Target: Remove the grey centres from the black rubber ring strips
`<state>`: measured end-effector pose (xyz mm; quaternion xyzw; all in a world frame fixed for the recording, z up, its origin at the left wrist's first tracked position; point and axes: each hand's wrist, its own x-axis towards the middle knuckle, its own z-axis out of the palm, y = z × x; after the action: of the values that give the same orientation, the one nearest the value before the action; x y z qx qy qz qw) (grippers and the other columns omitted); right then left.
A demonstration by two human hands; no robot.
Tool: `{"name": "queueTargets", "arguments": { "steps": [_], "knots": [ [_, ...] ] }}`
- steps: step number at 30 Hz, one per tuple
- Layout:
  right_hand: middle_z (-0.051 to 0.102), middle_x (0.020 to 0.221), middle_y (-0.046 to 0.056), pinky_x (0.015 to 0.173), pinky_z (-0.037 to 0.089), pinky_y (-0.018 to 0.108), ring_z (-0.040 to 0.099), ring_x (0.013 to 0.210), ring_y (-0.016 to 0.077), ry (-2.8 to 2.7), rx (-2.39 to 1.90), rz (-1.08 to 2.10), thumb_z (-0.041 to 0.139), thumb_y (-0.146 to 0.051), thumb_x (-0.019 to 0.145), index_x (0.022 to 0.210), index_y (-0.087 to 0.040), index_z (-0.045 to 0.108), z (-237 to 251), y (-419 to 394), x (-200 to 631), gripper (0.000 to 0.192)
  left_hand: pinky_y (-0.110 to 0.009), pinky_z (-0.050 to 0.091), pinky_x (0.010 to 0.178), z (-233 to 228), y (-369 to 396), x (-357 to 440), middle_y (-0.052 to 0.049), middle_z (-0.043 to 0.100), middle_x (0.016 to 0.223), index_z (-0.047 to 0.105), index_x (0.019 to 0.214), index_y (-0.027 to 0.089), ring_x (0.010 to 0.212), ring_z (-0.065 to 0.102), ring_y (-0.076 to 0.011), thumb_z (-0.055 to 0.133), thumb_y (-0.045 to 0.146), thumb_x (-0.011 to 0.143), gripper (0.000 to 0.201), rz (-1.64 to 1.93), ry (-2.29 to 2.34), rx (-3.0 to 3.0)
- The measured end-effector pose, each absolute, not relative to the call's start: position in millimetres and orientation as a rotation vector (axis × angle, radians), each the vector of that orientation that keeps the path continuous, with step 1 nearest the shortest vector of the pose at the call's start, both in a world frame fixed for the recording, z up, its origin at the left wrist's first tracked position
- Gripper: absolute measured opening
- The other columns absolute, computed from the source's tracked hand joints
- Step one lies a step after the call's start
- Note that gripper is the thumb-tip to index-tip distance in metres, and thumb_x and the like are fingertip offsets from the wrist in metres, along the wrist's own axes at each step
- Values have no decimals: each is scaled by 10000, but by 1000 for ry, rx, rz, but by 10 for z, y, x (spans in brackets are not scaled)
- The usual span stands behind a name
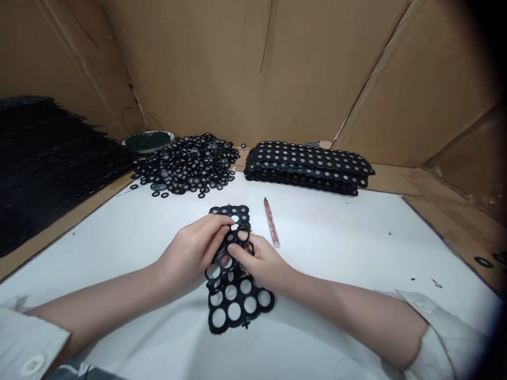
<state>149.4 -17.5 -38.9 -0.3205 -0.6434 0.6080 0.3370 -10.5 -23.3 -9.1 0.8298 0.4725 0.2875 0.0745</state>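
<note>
Between my two hands is a black perforated sheet (pixel 234 311) with rows of round holes, standing partly off the white tabletop. At its far end several holes are filled with grey-centred discs, while the near end shows open holes. My left hand (pixel 194 243) is closed, its thumb and fingers pinching at the sheet's left side near the filled rows. My right hand (pixel 259 258) grips the sheet's right edge, thumb on top, with loose black rings by its fingers. What lies under the fingertips is partly hidden.
A heap of small black ring discs (pixel 190 163) lies at the back left, beside a bowl of dark green bits (pixel 148 141). Filled black sheets (pixel 309 163) are stacked at the back right. A red pencil-like tool (pixel 271 224) lies right of my hands. Cardboard walls (pixel 222 68) surround the table.
</note>
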Motion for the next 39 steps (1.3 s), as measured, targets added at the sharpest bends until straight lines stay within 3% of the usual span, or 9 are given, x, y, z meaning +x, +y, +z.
{"name": "queueTargets", "arguments": {
  "steps": [3,6,11,14,17,21,26,32,39],
  "knots": [
    [577,696,-18,563,385,215,486,581,82,-1680,-850,1574,420,-281,844,797,-172,527,-416,-173,1492,160,-253,444,670,-109,-260,-118,-29,552,861,461,1085,211,775,544,-141,313,202,871,261,770,1368,2523],
    [537,662,-26,561,380,216,475,595,86,-1682,-895,1516,426,-281,838,740,-173,500,-434,-171,1492,163,-287,453,704,-118,-279,-117,-45,537,912,411,1157,213,830,538,-169,399,283,846,318,698,1374,2518],
    [590,734,11,712,421,265,541,738,124,-1724,-844,1509,408,-268,845,772,-165,523,-419,-169,1486,171,-272,448,608,-57,-209,-105,-13,573,764,521,905,218,678,556,-154,368,312,854,187,726,1369,2220],
    [607,734,17,743,431,282,565,766,138,-1640,-913,1519,424,-292,835,801,-169,506,-435,-167,1482,152,-241,410,485,35,-83,-176,16,500,607,496,781,206,521,486,-120,338,341,864,223,1027,1410,1844],
    [603,716,2,632,437,245,553,647,109,-1518,-980,1545,436,-326,827,816,-181,471,-468,-165,1481,150,-225,360,462,77,-5,-261,29,425,599,467,813,211,516,422,-105,353,324,867,169,1466,1487,1718],
    [597,718,-6,411,315,194,378,418,48,-1455,-994,1582,437,-352,826,843,-196,451,-479,-160,1479,157,-235,367,514,49,-89,-237,26,459,631,500,908,224,550,432,-106,383,317,859,157,1192,1514,1899],
    [589,709,2,412,318,196,374,425,51,-1458,-976,1599,453,-348,815,867,-198,456,-464,-149,1474,159,-241,420,569,70,-227,-137,-6,577,804,551,945,231,650,520,-129,396,319,844,205,983,1385,1975],
    [587,703,3,408,329,197,387,428,54,-1449,-993,1600,474,-377,800,877,-195,462,-459,-144,1475,198,-284,462,694,23,-228,-160,-26,607,920,548,996,234,814,563,-167,343,305,865,254,926,1407,2060],
    [569,646,-23,407,339,193,401,416,41,-1414,-999,1558,535,-394,760,778,-173,523,-402,-143,1496,221,-271,463,741,-94,-291,-125,-30,622,962,525,1087,226,873,570,-155,446,191,825,276,1004,1292,2441]
  ]
}}
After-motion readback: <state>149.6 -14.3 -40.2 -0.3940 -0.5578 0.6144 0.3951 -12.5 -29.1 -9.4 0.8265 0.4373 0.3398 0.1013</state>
